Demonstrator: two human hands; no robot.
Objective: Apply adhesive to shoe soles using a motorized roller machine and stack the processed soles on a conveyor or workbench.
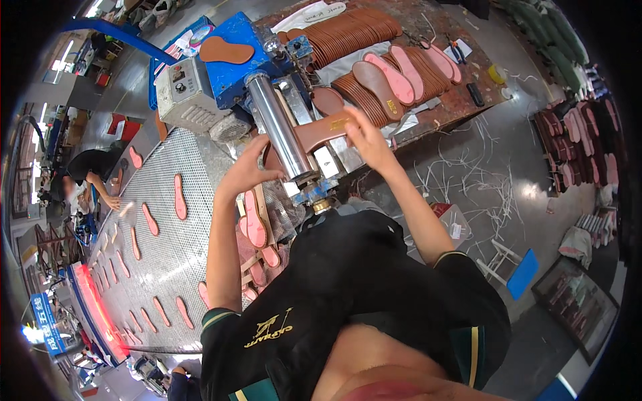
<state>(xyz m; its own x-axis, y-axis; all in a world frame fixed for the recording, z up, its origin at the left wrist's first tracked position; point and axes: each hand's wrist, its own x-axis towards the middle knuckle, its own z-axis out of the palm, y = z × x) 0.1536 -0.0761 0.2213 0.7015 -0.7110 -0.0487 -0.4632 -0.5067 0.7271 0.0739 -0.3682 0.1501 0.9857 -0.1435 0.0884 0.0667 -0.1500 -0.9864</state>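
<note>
A brown shoe insole (321, 133) lies across the machine under a shiny steel roller (277, 127). Its right end is pinched between the thumb and fingers of my right hand (369, 143). On the roller's left side my left hand (249, 171) is open, thumb and fingers spread apart, beside a brown edge that shows past the roller. Whether the fingertips touch that edge I cannot tell. The roller hides the insole's middle. Another brown insole (226, 51) rests on top of the blue machine housing (231, 83).
Rows of stacked brown insoles (354, 33) and several pink ones (389, 77) cover the bench. Left of the machine, a mesh conveyor belt (200, 234) carries spaced pink insoles. A co-worker's hand (112, 202) reaches over its far side. White strips (468, 180) litter the floor at right, near a blue-seated stool (521, 274).
</note>
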